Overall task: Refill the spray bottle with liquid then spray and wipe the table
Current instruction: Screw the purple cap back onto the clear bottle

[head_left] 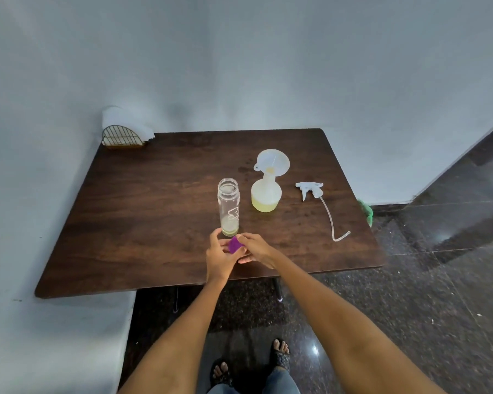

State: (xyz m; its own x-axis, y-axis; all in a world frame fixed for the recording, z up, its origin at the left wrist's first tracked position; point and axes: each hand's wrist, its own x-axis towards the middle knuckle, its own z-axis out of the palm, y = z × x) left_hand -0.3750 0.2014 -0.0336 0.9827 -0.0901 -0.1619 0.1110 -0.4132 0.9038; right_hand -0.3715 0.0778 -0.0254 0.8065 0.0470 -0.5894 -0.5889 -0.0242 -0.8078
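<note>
Pale grey walls (pixel 268 52), dark glossy stone floor (pixel 439 280), a wire napkin holder (pixel 122 139) in the corner.

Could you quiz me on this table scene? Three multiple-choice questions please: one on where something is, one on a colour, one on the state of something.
1. Where does the trigger sprayer head lie?
A. screwed onto the spray bottle
B. on the table, right of the spray bottle
C. in the napkin holder

2. What colour is the cap held between the hands?
A. purple
B. green
C. white

3. How is the clear bottle?
A. capped and full
B. lying on its side
C. upright, open, nearly empty

Answers: 1 B, it lies apart from the spray bottle, tube trailing on the table. 2 A, it shows purple between the left hand and right hand. 3 C, its mouth is open and only a little liquid sits at the bottom.
</note>
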